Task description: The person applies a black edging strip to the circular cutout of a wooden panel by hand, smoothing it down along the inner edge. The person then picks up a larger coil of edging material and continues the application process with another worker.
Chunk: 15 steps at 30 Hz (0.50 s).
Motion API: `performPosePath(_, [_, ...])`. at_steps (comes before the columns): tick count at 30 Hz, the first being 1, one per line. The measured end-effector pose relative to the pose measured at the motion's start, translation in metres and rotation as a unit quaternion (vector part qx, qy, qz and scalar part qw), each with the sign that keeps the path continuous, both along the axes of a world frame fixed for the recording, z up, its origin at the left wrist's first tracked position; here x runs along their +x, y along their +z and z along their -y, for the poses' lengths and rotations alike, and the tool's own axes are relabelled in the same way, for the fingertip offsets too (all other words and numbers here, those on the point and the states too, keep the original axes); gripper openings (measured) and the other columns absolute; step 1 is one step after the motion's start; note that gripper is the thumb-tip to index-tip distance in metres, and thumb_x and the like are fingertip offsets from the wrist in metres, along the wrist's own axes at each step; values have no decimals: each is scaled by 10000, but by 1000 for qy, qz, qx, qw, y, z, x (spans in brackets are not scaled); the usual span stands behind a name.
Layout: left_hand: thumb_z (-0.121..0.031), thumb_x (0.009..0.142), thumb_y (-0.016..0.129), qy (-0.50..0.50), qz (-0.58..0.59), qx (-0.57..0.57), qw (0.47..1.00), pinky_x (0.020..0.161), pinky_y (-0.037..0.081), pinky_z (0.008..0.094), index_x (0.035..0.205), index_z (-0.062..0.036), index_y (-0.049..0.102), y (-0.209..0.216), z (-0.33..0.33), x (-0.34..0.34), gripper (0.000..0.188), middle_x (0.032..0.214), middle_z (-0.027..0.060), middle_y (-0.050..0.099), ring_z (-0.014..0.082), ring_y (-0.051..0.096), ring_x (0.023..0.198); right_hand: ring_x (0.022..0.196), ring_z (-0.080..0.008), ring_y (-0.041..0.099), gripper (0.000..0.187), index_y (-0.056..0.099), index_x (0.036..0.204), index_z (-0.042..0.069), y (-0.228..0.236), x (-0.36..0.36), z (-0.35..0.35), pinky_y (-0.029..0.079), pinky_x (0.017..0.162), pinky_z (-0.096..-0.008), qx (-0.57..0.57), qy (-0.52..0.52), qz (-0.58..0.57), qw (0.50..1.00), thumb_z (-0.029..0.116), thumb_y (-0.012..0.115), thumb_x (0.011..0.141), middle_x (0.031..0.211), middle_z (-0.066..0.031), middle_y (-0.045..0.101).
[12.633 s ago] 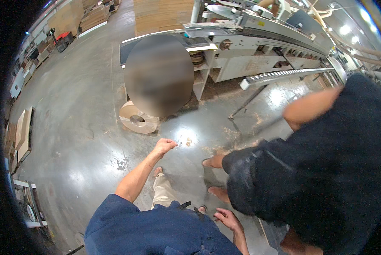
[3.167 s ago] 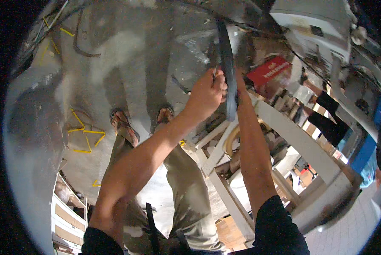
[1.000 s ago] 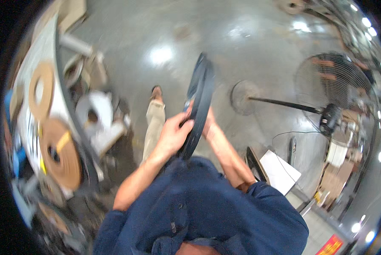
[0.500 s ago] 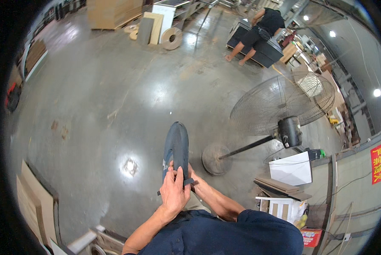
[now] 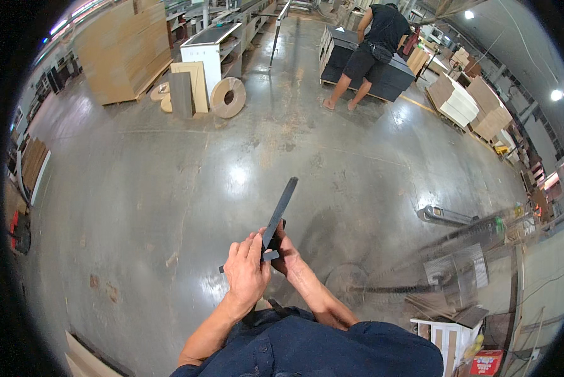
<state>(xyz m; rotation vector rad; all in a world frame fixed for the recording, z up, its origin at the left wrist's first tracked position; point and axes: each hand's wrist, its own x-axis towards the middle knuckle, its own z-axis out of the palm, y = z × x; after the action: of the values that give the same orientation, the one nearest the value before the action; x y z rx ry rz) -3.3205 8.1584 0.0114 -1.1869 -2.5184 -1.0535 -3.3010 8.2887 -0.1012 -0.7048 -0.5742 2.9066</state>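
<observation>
A flattened loop of dark grey coiled strip [image 5: 278, 213] is held up in front of my body, seen nearly edge-on and tilted to the upper right. My left hand [image 5: 249, 269] closes on its lower end from the left, fingers bent over it. From the right, my right hand [image 5: 287, 252] grips the loop's other side, its fingers partly hidden behind the strip. A short dark end of strip [image 5: 270, 256] crosses between the hands, and another bit sticks out left of my left hand.
A blurred standing fan [image 5: 395, 288] is at the right, near stacked boards [image 5: 448, 311]. Ahead, a person in dark clothes [image 5: 382, 38] bends over a stack of dark panels [image 5: 392, 78]. A large tan roll [image 5: 228, 98] stands beside leaning boards [image 5: 191, 88].
The coiled strip has turned from its broad, oval side to nearly edge-on, leaning right. Both hands still hold it. The view has shifted, and the fan sits lower at the right.
</observation>
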Motion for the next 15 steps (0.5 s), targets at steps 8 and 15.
performPosePath(8, [-40, 737, 671, -71, -22, 49, 996, 706, 486, 393, 1153, 34, 594, -34, -164, -194, 429, 962, 180, 638, 323, 575, 796, 1066, -254, 599, 469, 604, 1070, 78, -24, -164, -170, 510, 931, -373, 61, -60, -67, 994, 507, 448, 965, 1092, -113, 637])
performPosePath(15, [-92, 756, 684, -195, 4, 43, 980, 685, 499, 399, 1180, 1, 575, -16, -317, -346, 448, 969, 114, 626, 306, 575, 832, 1074, -283, 602, 528, 580, 1097, 58, -9, -290, -316, 527, 922, -413, 85, -116, -58, 988, 547, 430, 966, 1132, -153, 622])
